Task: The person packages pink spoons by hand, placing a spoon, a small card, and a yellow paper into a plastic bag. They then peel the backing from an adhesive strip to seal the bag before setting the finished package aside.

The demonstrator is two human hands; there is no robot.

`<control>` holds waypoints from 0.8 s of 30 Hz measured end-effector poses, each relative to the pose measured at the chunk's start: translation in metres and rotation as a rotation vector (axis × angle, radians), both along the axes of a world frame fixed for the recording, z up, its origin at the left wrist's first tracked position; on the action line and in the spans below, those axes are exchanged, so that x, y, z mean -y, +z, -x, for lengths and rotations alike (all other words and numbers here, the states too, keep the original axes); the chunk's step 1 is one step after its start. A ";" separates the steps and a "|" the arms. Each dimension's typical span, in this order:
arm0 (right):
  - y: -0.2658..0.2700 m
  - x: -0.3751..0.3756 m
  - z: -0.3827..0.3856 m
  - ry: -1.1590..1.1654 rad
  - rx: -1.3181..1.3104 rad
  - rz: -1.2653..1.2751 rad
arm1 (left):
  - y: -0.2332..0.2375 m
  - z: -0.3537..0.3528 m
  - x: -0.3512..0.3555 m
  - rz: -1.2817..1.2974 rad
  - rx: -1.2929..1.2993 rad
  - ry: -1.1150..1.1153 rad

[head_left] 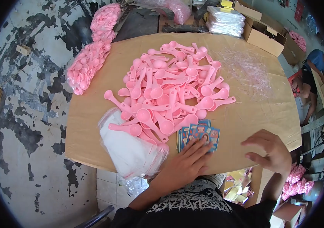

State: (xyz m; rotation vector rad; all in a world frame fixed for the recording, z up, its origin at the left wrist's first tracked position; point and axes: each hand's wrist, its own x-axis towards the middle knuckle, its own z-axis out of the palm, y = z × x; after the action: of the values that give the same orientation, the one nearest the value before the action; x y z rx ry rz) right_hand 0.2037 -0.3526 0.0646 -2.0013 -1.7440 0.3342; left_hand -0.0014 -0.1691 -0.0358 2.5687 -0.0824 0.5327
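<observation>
My left hand (184,163) lies flat on a small stack of blue printed cards (199,135) near the front edge of a brown cardboard tabletop (253,114). My right hand (268,150) hovers just right of the cards with fingers curled and apart, holding nothing. A large heap of pink plastic scoops (173,87) covers the middle of the board. A stack of clear plastic bags (129,146) lies at the front left, beside my left hand, with a few scoops resting on it.
Filled bags of pink scoops (89,64) lie on the floor at the left. Loose clear plastic strips (245,68) sit on the right of the board. Open cardboard boxes (264,36) stand behind. Another person (310,83) sits at the far right.
</observation>
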 end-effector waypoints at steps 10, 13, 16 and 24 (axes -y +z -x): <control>-0.048 -0.161 0.083 0.356 0.072 -0.201 | 0.007 0.089 -0.006 0.234 0.204 0.222; -0.074 -0.187 0.093 0.407 0.157 -0.156 | 0.002 0.107 -0.011 0.117 0.129 0.478; -0.069 -0.201 0.096 0.436 0.113 -0.003 | -0.012 0.118 -0.013 0.047 0.112 0.595; -0.053 -0.201 0.093 0.442 0.003 0.029 | -0.023 0.128 -0.018 0.030 0.186 0.579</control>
State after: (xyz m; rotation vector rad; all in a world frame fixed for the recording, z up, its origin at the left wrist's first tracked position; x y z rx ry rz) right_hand 0.1104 -0.1517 0.0116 -1.6175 -2.1862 0.4985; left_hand -0.1289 -0.1508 -0.0587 2.4882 0.6155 0.9704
